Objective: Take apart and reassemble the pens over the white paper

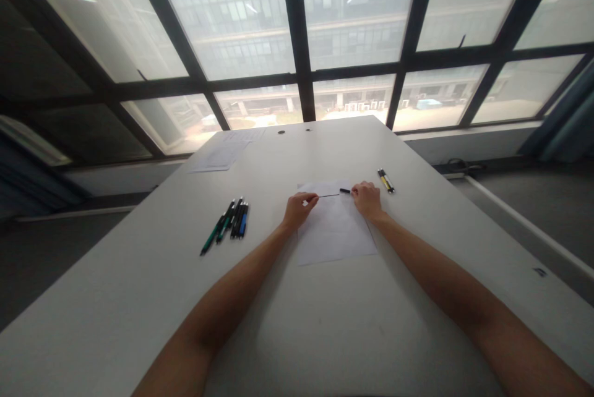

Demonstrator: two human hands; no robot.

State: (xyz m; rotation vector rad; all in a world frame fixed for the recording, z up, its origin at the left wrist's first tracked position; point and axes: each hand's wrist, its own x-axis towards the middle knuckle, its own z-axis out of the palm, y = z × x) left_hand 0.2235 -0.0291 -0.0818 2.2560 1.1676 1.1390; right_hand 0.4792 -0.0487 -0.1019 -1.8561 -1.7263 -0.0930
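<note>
Pinching, over paper (331,233) between the tabletop's (320,329) side edges: left hand (301,207) — thin rod (329,196); right hand (367,198) — short black piece (344,191), ends apart. Lining-up step, probably; next move calls for steadiness.

Dark-framed windows (357,13) behind white table (153,273)

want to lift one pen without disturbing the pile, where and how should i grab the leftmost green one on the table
Pinch the leftmost green pen across its near half, probably best from above and the near left side. It is long and thin, lying slanted on the table, its near end jutting out past the other pens while its far end sits close to them.
</note>
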